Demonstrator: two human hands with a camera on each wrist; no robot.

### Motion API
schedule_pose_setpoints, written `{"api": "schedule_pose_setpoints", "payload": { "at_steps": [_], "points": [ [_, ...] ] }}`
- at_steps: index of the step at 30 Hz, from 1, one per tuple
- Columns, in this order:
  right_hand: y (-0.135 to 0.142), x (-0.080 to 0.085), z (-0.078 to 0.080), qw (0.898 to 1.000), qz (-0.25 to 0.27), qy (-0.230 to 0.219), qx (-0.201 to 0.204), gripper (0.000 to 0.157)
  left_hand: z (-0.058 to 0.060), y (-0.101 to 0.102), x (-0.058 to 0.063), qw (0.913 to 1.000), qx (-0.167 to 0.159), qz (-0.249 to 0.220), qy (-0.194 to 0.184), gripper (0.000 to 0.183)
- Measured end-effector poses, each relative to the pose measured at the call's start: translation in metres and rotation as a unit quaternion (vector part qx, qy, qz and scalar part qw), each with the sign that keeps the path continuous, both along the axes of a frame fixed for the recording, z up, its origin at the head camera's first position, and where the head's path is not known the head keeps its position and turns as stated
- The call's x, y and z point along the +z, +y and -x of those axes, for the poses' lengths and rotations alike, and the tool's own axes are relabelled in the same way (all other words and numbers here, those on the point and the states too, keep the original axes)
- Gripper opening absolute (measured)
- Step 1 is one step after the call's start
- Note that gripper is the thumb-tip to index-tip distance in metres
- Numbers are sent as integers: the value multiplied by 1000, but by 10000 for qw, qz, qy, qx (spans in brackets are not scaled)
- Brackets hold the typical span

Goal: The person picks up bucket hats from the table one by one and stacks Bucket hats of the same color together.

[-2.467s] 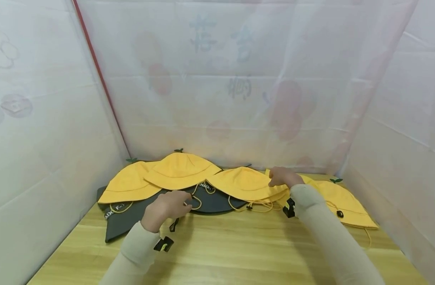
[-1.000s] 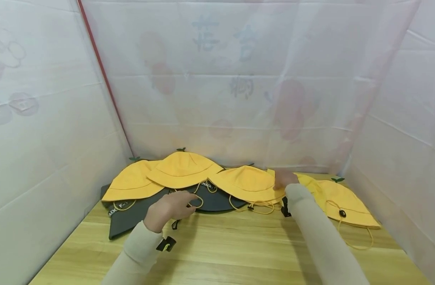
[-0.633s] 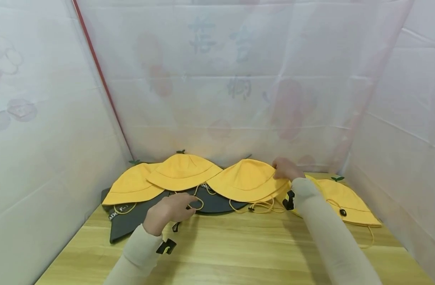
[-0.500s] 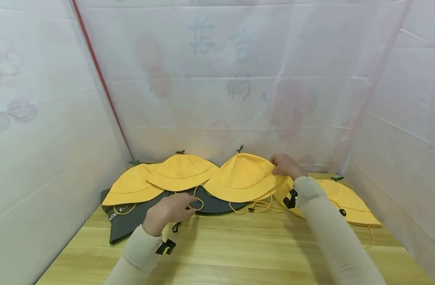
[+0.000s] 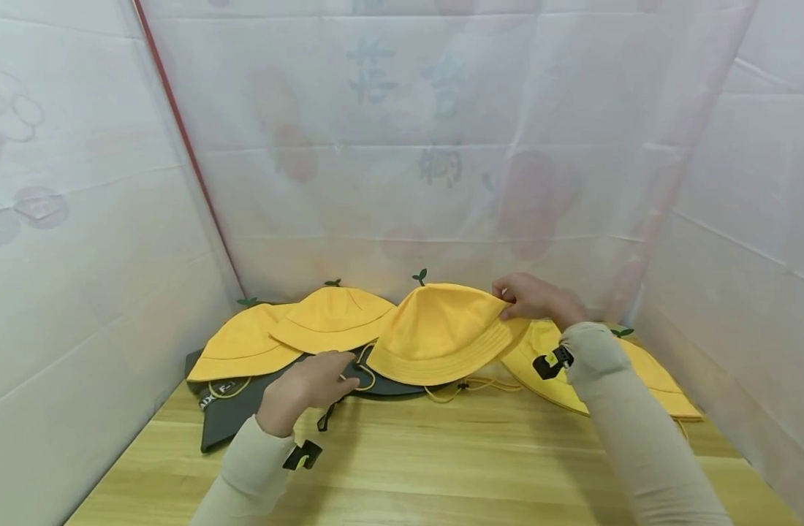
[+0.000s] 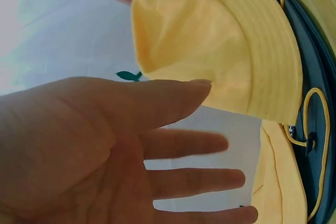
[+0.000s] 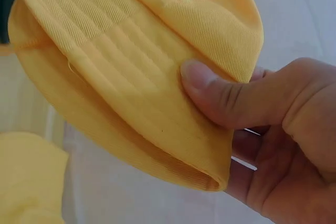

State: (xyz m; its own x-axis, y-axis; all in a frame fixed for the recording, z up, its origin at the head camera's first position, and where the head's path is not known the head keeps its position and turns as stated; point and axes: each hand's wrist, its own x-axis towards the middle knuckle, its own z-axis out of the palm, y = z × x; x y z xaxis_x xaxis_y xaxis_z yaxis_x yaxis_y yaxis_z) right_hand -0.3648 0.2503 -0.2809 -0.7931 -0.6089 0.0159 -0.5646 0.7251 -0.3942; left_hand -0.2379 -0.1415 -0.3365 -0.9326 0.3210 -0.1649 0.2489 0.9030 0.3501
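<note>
Up and leftward it goes: the held yellow hat (image 5: 444, 332) has tipped since half a second ago, now tilted over the dark cap (image 5: 390, 389). Right of that cap I spot another yellow hat (image 5: 556, 389). Above and right of it, the right hand (image 5: 533, 296) pinches the lifted brim. At its left end, the left hand (image 5: 310, 387) spreads its fingers; I can't tell whether they touch the cord (image 6: 316, 90).
</note>
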Motion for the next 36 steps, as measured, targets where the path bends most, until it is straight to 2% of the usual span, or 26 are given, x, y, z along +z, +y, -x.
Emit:
{"api": "schedule_pose_setpoints", "payload": {
  "at_steps": [4, 6, 8, 11, 13, 16, 19, 21, 24, 27, 30, 31, 34, 36],
  "points": [
    [-2, 8, -8, 9994, 220, -266, 87, 29, 1, -1, 2, 9999, 71, -39, 120, 65],
    [-3, 11, -12, 9988, 313, -367, 97, 30, 2, -1, 3, 9995, 98, -67, 284, 64],
    [-4, 13, -15, 9981, 400, -438, 142, 30, 4, 0, 2, 9989, 146, -155, 429, 53],
    [-6, 20, -22, 9969, 563, -480, 285, 32, 6, 5, 2, 9957, 216, -313, 841, 32],
    [-8, 24, -27, 9954, 696, -491, 444, 33, 8, 8, 2, 9917, 252, -561, 1128, 23],
    [-9, 29, -33, 9931, 863, -529, 598, 33, 8, 13, 3, 9813, 297, -910, 1670, 18],
    [-6, 31, -38, 9924, 936, -537, 591, 34, 7, 15, 5, 9698, 315, -1184, 2110, 16],
    [-1, 32, -41, 9924, 954, -548, 544, 34, 7, 16, 6, 9651, 270, -1318, 2246, 19],
    [9, 31, -46, 9916, 975, -643, 559, 31, 6, 16, 9, 9656, 89, -1460, 2149, 36],
    [18, 28, -52, 9899, 912, -824, 708, 23, 4, 18, 10, 9698, -107, -1570, 1865, 51],
    [29, 23, -56, 9876, 848, -849, 1009, 6, 2, 23, 9, 9720, -248, -1624, 1681, 47],
    [33, 20, -58, 9867, 843, -846, 1100, 4, 1, 24, 9, 9727, -309, -1636, 1617, 46],
    [48, 11, -64, 9848, 924, -632, 1325, 15, 0, 31, 6, 9739, -555, -1607, 1506, 45],
    [57, 4, -70, 9863, 944, -486, 1266, 17, 0, 37, 5, 9739, -752, -1586, 1440, 52]
  ]
}}
